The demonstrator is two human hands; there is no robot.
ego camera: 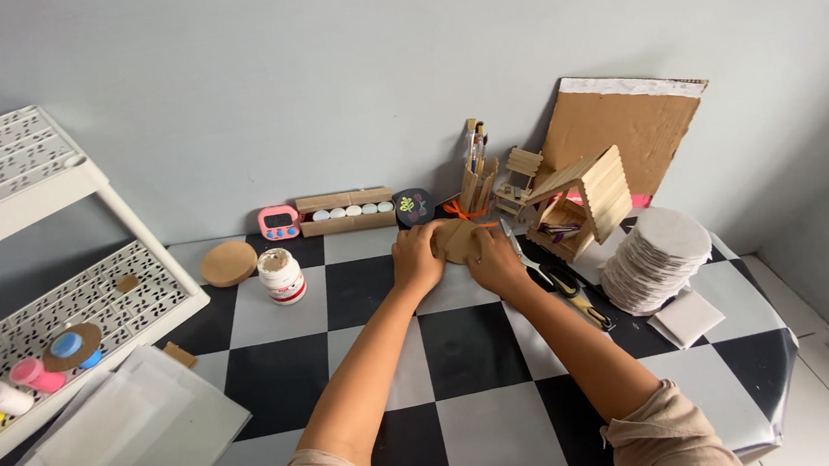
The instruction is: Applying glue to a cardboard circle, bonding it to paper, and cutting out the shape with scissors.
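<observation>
1. Nearest you, a stack of translucent sheets (106, 445) lies at the left edge of the checkered table (468, 416)
2. Your two forearms reach out over the table towards its far side
3. Your left hand (418, 258) rests with fingers curled against the left edge of a round wooden disc (457, 240), gripping it
4. Your right hand (496, 262) presses on the disc's right side, fingers bent over it
5. A white jar (282, 275) stands left of your hands; black scissors (569, 290) lie just to the right
6. A stack of white round pads (655, 258) sits further right
7. Behind the disc stand a stick-built house (580, 202), a brush holder (475, 181) and a pink timer (279, 222)
</observation>
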